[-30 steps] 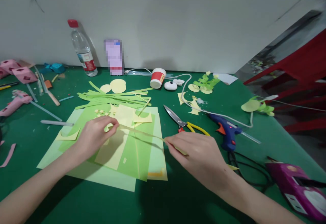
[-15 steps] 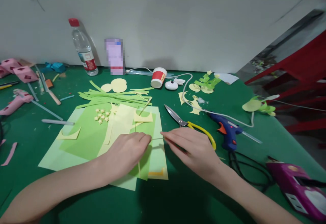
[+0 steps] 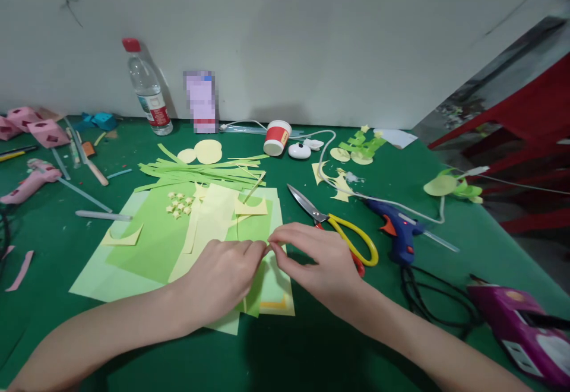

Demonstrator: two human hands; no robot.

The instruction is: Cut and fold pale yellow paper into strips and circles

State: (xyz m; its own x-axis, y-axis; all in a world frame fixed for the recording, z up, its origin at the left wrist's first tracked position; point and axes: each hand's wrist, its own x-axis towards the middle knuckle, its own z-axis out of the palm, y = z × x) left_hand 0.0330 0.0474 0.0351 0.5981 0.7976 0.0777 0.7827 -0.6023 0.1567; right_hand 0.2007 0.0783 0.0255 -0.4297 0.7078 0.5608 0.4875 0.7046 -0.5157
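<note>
Pinching a strip, left hand (image 3: pixel 222 278) and right hand (image 3: pixel 317 267) hide its axis.

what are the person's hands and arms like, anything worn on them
Both are bare. The left hand and the right hand have no gloves, and no rings show on the fingers that can be seen. Both forearms are uncovered right to the bottom edge of the picture, with no sleeve, watch or bracelet in view. The nails are too small to make out clearly.
</note>
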